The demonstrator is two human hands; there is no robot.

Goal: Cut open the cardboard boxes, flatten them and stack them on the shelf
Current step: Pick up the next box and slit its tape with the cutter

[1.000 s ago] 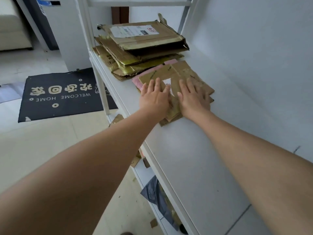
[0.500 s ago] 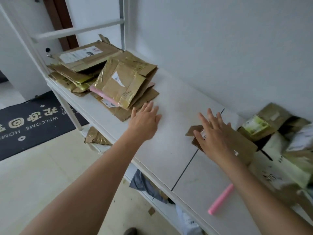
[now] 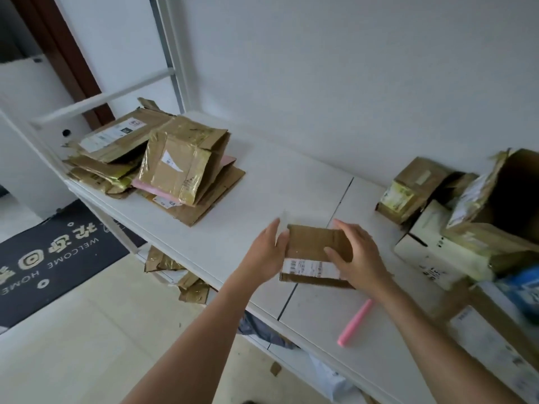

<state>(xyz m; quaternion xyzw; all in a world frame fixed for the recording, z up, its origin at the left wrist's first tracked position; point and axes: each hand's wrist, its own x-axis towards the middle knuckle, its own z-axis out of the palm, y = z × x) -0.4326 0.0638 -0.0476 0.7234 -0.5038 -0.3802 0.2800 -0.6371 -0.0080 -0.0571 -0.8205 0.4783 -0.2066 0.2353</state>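
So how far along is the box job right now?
Done: a pile of flattened boxes lies at the shelf's far left. In hand: the left hand and right hand grip a small labelled box. Left: several uncut boxes on the right; the pink cutter lies untouched.

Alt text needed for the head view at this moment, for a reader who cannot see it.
Both hands, left hand and right hand, hold a small cardboard box over a white shelf. A pink cutter lies on the shelf near the right forearm, flattened boxes are piled at the far left, and unopened boxes sit at the right.
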